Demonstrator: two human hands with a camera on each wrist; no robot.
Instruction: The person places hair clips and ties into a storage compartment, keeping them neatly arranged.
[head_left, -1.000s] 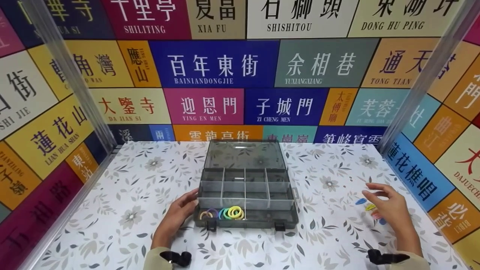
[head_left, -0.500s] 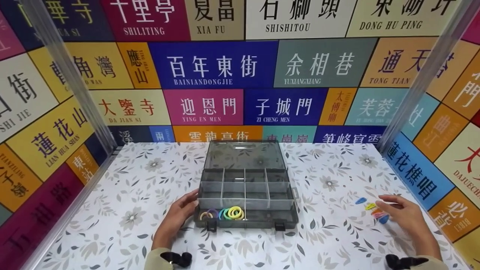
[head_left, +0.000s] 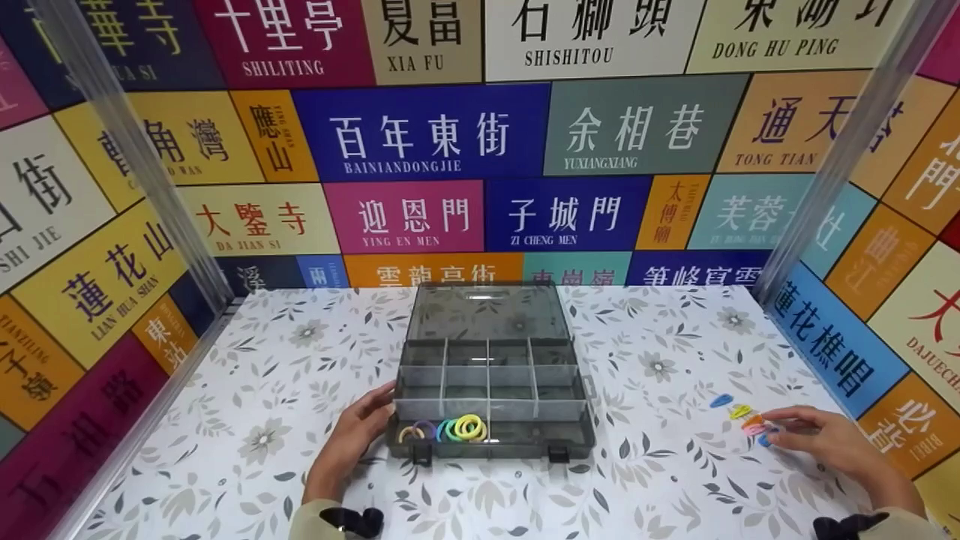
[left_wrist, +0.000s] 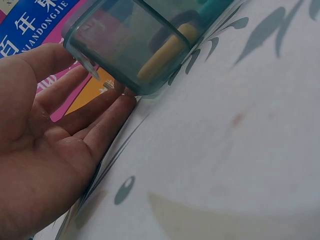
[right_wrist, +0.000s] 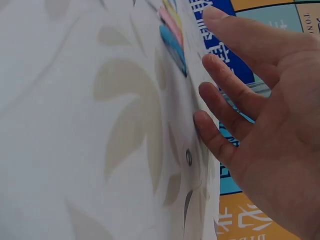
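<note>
A grey see-through compartment box [head_left: 525,451] stands with its lid raised. Several coloured hair ties [head_left: 480,430] lie in its front left compartment. My left hand [head_left: 352,439] rests at the box's left side; in the left wrist view its fingers reach the box's corner [left_wrist: 110,50], loosely extended. Several small drop-shaped hair clips lie in a loose row on the right: blue [head_left: 721,400], yellow [head_left: 740,412], orange, pink [head_left: 754,430] and another blue one. My right hand [head_left: 836,442] is beside the nearer clips. In the right wrist view its fingers are spread, holding nothing, near the blue clip [right_wrist: 172,47].
A white cloth with a leaf and flower print [head_left: 285,390] covers the table. Walls of colourful sign panels [head_left: 427,135] rise behind and on both sides, with clear plastic strips [head_left: 840,157] at the corners.
My right hand has moved right and towards me, from above the clips to beside their near end. The left hand and the box stay in place.
</note>
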